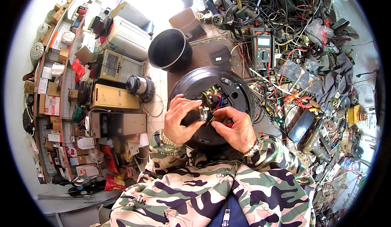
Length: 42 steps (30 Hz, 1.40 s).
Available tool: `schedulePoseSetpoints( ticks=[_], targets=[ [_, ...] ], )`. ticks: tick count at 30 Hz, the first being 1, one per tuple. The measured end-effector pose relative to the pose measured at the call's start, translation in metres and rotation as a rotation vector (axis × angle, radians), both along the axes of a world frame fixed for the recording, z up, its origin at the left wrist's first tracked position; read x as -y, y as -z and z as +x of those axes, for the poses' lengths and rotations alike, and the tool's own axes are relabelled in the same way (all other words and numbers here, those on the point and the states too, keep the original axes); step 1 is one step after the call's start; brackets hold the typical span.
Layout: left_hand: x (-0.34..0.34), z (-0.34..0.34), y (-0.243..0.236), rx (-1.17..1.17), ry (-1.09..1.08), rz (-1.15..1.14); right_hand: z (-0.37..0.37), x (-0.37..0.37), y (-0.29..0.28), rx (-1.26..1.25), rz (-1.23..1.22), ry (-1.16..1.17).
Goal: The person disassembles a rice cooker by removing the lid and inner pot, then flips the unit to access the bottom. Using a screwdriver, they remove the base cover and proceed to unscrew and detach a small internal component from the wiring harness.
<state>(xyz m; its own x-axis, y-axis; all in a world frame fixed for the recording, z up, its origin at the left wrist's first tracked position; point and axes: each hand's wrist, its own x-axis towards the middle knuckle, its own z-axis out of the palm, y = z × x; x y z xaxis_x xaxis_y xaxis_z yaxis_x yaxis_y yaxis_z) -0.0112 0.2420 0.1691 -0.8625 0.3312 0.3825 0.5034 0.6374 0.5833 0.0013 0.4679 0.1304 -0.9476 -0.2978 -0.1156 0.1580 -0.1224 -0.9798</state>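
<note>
A round black appliance base (184, 89) lies in front of me with its underside up. Its middle is open and shows colored wires (220, 101) and small electrical parts. My left hand (179, 117) is closed, with thumb and fingers gripping a small shiny metal part (202, 113) over the opening. Beside it my right hand (237, 128) pinches thin wires at that part, the fingertips of both hands nearly meeting. A red and black object (229, 123), perhaps a tool handle, is tucked under the right fingers; most of it is hidden.
A black pot (170, 49) stands beyond the base, left of a dark slotted plate (220, 56). A multimeter (264, 49) and a phone (301, 126) lie among tangled cables and parts on the right. Appliances, including a microwave (118, 125), and loaded shelves (61, 104) line the left.
</note>
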Motion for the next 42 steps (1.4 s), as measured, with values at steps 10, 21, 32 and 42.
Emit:
schedulePoseSetpoints(
  ticks=[10, 21, 32, 42],
  targets=[
    [-0.001, -0.001, -0.003, 0.062, -0.025, -0.02, -0.001, -0.002, 0.003, -0.007, -0.019, -0.017],
    [0.005, -0.002, -0.012, 0.138, 0.094, -0.097, -0.016, -0.003, -0.006, -0.056, 0.028, -0.155],
    [0.01, -0.006, -0.019, 0.174, 0.175, -0.064, -0.031, 0.013, 0.002, -0.196, 0.123, -0.229],
    [0.012, -0.005, -0.024, 0.292, 0.173, -0.053, -0.029, 0.009, -0.001, 0.107, -0.093, -0.177]
  ],
)
